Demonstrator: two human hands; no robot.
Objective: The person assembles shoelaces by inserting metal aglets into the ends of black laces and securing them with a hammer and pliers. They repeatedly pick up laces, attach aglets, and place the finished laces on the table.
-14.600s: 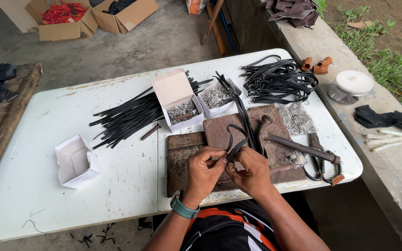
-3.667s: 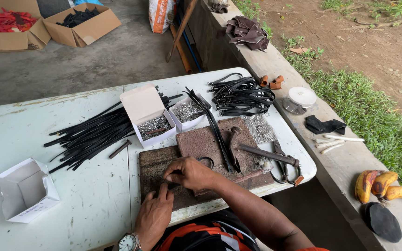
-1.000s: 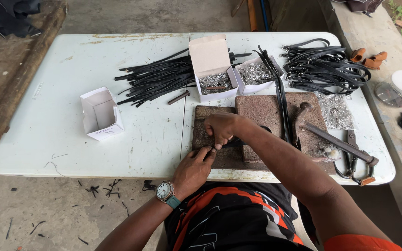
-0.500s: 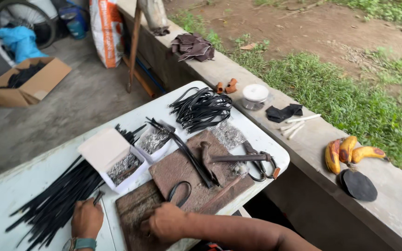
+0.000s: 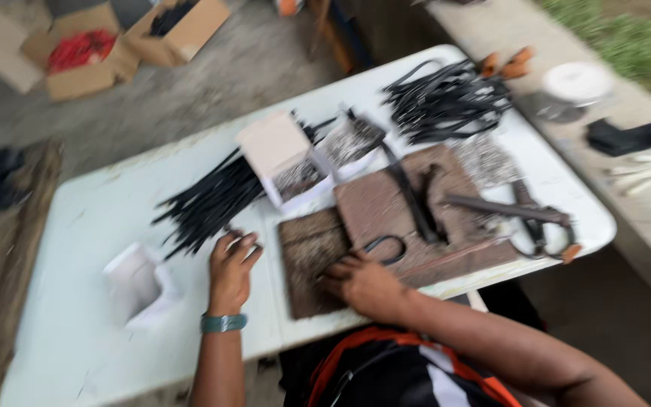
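Plainly the work looks to be somewhere in its middle: a large heap of straight black strips (image 5: pixel 209 200) lies untouched left of centre on the white tabletop (image 5: pixel 77 332), while a tangled pile of bent black loops (image 5: pixel 446 98) sits at the upper right, which I take to be finished pieces, though motion blur keeps me from being sure. One curved black loop (image 5: pixel 387 247) lies on the rusty brown slab (image 5: pixel 408 218) at the middle of the frame, just beside the right hand (image 5: pixel 359 283), which rests on the slab's darker near part with its fingers curled down; whether it grips anything I cannot tell. The left hand (image 5: pixel 233 267) lies lower left of centre, fingers loosely bent at the near tips of the strips, seemingly touching something small and pale that blur hides; it seems to hold nothing firmly. As for containers, an open white box (image 5: pixel 295 169) above the slab holds small greyish metal bits, and a second tray (image 5: pixel 352 139) beside it holds more of the same. A small white box (image 5: pixel 139 283) at the lower left appears empty. Cardboard boxes (image 5: pixel 77 53) on the floor at the upper left hold red and black material.
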